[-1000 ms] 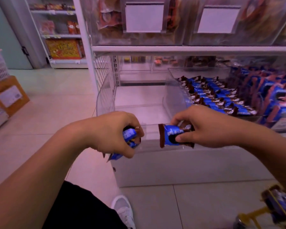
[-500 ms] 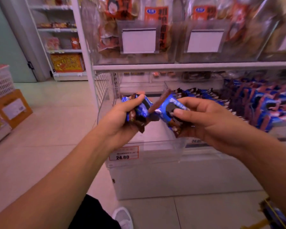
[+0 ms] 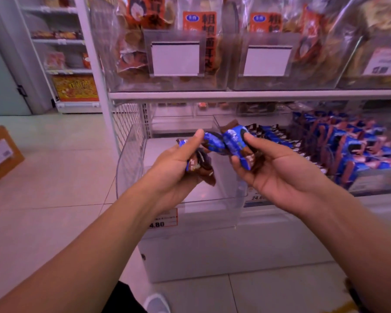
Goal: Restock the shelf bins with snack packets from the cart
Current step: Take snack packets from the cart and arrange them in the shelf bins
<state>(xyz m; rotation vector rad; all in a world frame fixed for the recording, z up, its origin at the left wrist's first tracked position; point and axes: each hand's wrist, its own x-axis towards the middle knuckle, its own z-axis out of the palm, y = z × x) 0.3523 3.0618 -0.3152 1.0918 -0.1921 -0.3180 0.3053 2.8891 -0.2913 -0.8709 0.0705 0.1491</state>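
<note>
My left hand (image 3: pixel 175 163) holds blue and brown snack packets (image 3: pixel 200 161), thumb on top, palm turned up. My right hand (image 3: pixel 273 168) grips more of the same blue packets (image 3: pixel 234 141) between thumb and fingers. Both hands hover side by side above a clear plastic bin (image 3: pixel 131 168) on the low shelf; the part of its inside that shows is bare. The bin to its right (image 3: pixel 278 134) holds rows of the same packets, and a further bin (image 3: pixel 357 141) is packed with them.
A white shelf board (image 3: pixel 235 94) runs above the bins, carrying clear bins of orange-labelled snack bags (image 3: pixel 196 26). A white upright post (image 3: pixel 95 71) stands at left. A cardboard box (image 3: pixel 0 152) sits on the tiled floor at far left. My shoe (image 3: pixel 156 303) shows below.
Both hands have risen from the bin's front edge and moved forward over the bin, turning palm up with the packets. The view has tilted upward.
</note>
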